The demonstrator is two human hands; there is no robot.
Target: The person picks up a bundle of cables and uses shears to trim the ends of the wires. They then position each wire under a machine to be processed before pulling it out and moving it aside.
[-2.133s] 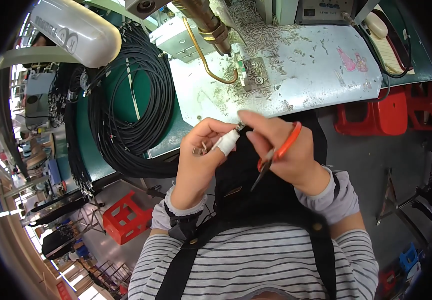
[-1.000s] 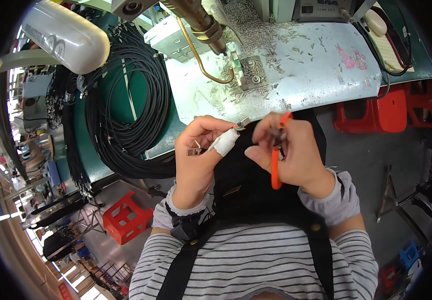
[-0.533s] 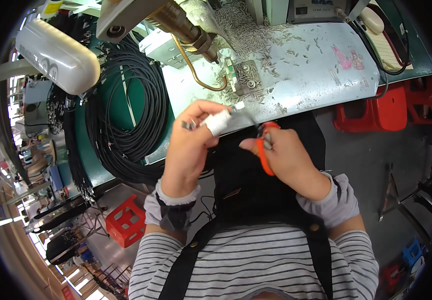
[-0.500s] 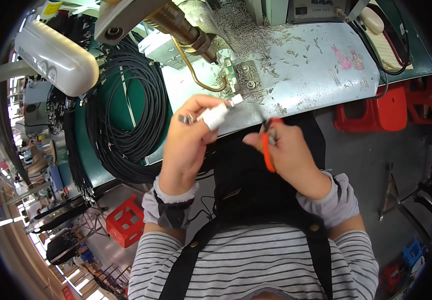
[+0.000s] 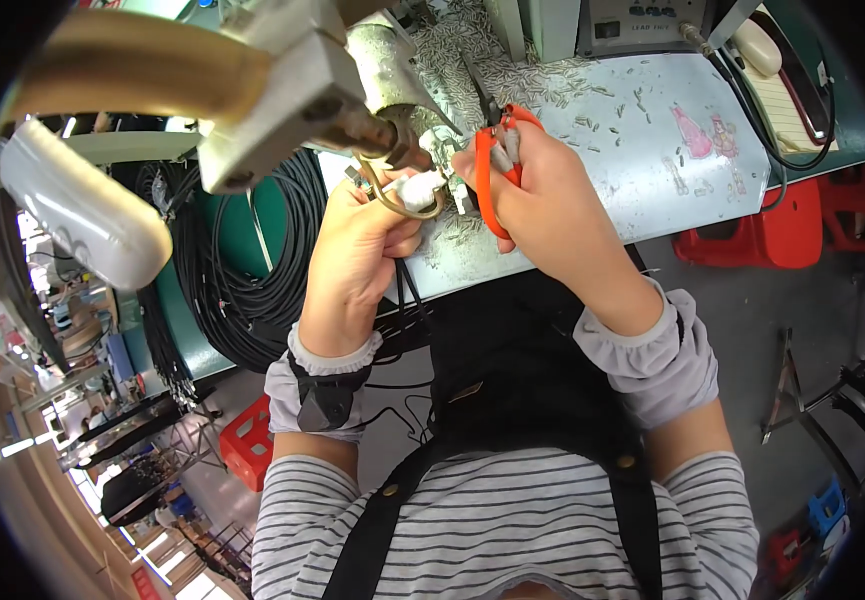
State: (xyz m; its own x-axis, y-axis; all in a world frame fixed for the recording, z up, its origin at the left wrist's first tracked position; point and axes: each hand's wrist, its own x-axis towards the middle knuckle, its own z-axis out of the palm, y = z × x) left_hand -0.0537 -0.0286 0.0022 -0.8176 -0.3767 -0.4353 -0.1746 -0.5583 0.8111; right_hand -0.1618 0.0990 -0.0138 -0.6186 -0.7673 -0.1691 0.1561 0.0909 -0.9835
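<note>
My left hand (image 5: 352, 225) is closed in a pinch beside the machine's small fixture (image 5: 442, 150). Black cable (image 5: 405, 283) hangs down from its fingers, and a small metal end (image 5: 357, 178) sticks out at the knuckles. White covering wraps a fingertip (image 5: 417, 190), partly hidden behind a bent brass-coloured tube (image 5: 389, 200). What exactly the fingertips pinch is hidden. My right hand (image 5: 552, 190) grips orange-handled pliers (image 5: 489, 180), their dark jaws pointing away from me above the bench. Its thumb side is close to the fixture.
Scattered metal pins (image 5: 457, 75) cover the back of the pale bench plate (image 5: 642, 150). The machine head (image 5: 292, 90) overhangs my left hand. Coiled black cables (image 5: 262, 270) lie at left, beside a white lamp (image 5: 92, 200). Red stools (image 5: 772, 230) stand at right.
Both hands have moved up and away from me to the machine fixture. The pliers have swung from pointing near the bench edge to over the plate. The machine head looks larger and nearer.
</note>
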